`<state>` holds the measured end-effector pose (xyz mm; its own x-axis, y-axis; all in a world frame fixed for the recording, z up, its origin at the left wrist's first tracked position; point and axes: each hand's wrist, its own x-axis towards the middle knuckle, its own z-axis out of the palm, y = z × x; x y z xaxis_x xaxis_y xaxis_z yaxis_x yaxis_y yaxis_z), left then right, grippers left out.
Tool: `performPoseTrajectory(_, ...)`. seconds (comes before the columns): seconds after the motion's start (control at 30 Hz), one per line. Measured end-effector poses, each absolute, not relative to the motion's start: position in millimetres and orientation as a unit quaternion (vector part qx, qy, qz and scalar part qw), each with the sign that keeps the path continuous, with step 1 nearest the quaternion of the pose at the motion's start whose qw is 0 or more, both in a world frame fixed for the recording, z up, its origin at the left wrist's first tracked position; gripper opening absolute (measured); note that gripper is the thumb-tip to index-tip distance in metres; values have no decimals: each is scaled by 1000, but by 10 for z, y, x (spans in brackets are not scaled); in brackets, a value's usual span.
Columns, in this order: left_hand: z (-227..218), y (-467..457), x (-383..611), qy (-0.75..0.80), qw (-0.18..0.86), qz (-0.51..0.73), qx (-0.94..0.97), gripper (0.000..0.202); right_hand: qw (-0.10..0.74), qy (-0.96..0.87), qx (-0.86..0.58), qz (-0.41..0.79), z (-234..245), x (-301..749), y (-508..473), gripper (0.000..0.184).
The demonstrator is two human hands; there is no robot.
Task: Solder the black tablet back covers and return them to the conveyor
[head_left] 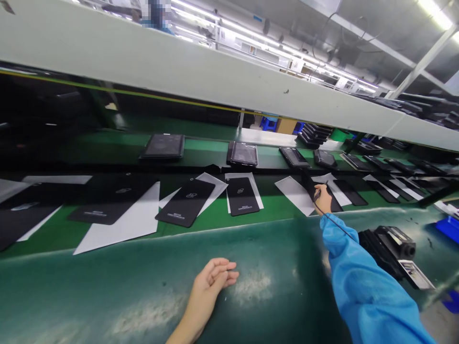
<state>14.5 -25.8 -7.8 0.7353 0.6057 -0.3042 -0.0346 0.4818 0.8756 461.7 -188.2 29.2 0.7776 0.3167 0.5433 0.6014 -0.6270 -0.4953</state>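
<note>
Above the bench, my left hand hovers with loosely curved fingers and nothing in it. Farther off, my right hand, in a blue sleeve, is closed on the edge of a black panel over the green conveyor belt. A thin dark cord runs from this hand along the sleeve. White sheets lie beside and under the panels there. Nearest to my left hand on the belt are a flat black panel with a small logo and another black panel, both on white sheets.
Larger black panels lie at the left of the belt. Behind it, black framed units stand in a row on a ledge. A white beam crosses above. Black devices sit on the bench at right, by a blue bin.
</note>
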Motion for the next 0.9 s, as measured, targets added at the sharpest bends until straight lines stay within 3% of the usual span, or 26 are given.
performPoseTrajectory(0.27, -183, -251, 150, 307, 803, 223, 459, 52, 481, -298, -790, -236, 749, 3892, -2014, 28)
performPoseTrajectory(0.43, -66, -218, 141, 320, 786, 292, 441, 59, 522, -399, -749, -90, 536, 2917, -1939, 18)
performPoseTrajectory(0.53, 12, -219, 135, 329, 801, 261, 427, 64, 529, -447, -721, -17, 333, 2461, -1867, 21)
performPoseTrajectory(0.8, -72, -281, 162, 316, 825, 224, 411, 60, 527, -475, -705, -25, 259, 2303, -1914, 22)
performPoseTrajectory(0.9, -87, -347, 178, 308, 830, 221, 408, 56, 584, -438, -682, 26, 272, 2173, -1954, 30)
